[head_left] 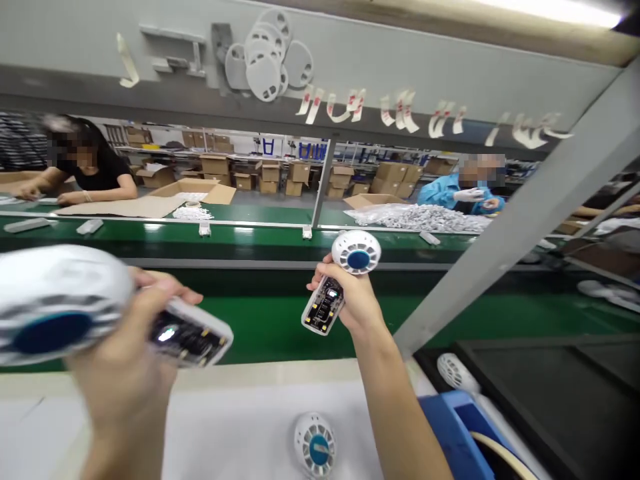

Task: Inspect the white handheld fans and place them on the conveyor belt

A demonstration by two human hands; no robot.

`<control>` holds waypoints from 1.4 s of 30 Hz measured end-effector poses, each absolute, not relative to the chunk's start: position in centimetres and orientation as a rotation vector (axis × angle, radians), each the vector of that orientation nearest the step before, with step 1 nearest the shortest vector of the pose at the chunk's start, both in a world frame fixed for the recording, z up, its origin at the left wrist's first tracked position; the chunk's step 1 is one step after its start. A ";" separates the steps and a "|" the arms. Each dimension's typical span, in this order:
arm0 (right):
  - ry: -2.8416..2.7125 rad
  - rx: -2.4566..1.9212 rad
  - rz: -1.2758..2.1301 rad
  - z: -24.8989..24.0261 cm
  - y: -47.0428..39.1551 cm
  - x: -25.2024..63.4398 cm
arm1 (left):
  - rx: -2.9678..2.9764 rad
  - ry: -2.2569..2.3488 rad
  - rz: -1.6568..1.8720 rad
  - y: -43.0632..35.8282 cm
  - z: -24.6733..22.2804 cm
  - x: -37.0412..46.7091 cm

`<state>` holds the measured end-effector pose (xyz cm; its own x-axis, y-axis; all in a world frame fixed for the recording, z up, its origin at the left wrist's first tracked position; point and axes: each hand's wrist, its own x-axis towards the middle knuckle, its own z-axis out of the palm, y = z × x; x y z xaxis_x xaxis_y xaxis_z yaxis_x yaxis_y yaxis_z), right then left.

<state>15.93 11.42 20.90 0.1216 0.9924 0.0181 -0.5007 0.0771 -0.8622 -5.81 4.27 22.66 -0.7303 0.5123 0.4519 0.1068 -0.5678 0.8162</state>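
My left hand [133, 340] is wrapped round a white handheld fan [60, 280], held close to the camera and blurred. Its round head has vents and a blue centre; the handle lies open, baring a black circuit board [185, 337] with a bright lit spot. Farther out, my right hand [357, 293] grips a second handheld fan [357, 252] by the neck, its head up and its bare circuit board [324, 307] slanting down to the left. Below and between my arms, a third fan head [315, 443] with a blue centre rests on the white worktop [225, 427].
A green conveyor belt [270, 327] runs across, beyond the worktop. At right stand a blue bin [450, 413], another white fan [455, 373] and a slanting grey post [480, 247]. Two people [100, 167] work opposite, near heaped white parts [425, 219]. Tape strips hang overhead.
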 end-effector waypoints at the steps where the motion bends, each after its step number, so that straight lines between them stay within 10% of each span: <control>1: -0.732 -0.847 1.332 20.7 11.8 15.7 | 1.037 1.371 2.374 5.0 22.2 -5.3; 9: -0.436 -0.884 1.639 18.9 14.1 15.0 | 1.404 1.576 1.506 13.3 13.9 -5.9; 21: -0.681 -0.672 1.641 20.3 11.7 14.1 | 1.401 2.161 1.240 16.7 4.9 -7.8; 33: -1.267 -0.478 1.452 23.1 6.9 15.1 | 1.365 2.102 1.458 15.2 8.7 -8.1; 42: -1.599 -0.772 1.421 21.8 6.1 12.0 | 1.089 0.835 1.479 8.5 18.1 -2.0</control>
